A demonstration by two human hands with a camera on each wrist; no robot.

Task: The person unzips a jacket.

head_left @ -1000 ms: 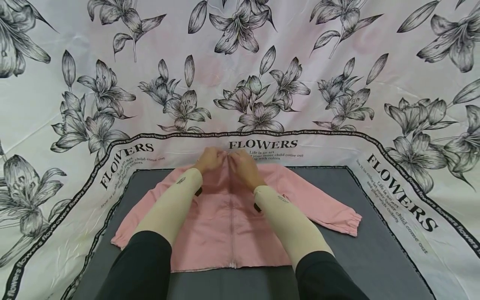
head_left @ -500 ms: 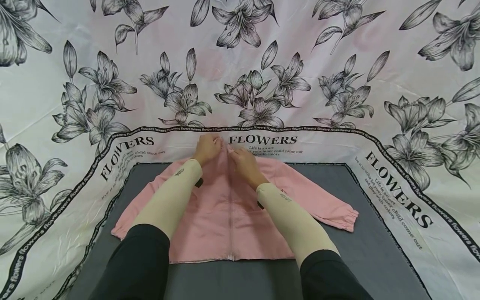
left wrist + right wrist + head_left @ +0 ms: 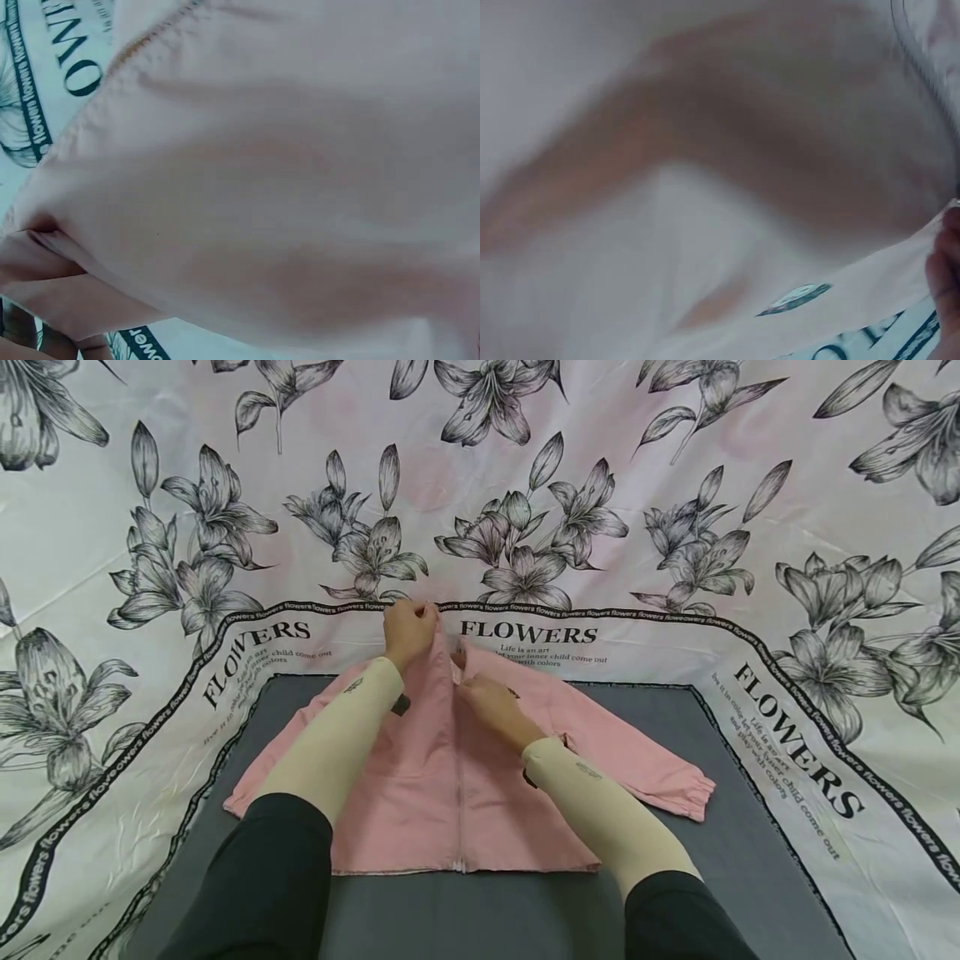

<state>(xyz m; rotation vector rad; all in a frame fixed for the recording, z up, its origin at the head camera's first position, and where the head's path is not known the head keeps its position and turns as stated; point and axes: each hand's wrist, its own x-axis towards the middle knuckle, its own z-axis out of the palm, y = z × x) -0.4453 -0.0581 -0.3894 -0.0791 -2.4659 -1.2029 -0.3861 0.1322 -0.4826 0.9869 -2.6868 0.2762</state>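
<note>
Left grip (image 3: 409, 633) and right grip (image 3: 495, 703) pinch a lightly creased, pink, zip-fronted jacket (image 3: 408, 806).

"Where did the head camera face?"
"Forward and down, taking in jacket (image 3: 397, 831) and surface (image 3: 450, 918)."
"The wrist views?"
"Very close to the jacket; both also caught the lettered sheet (image 3: 56, 105)."

Blocked: left forearm (image 3: 330, 743) and right forearm (image 3: 611, 814) across pink zip jacket (image 3: 405, 827); collar edge (image 3: 441, 652) upright in left hand (image 3: 410, 631) | Free: grey bench (image 3: 465, 917) between forearms, nearside of jacket
</note>
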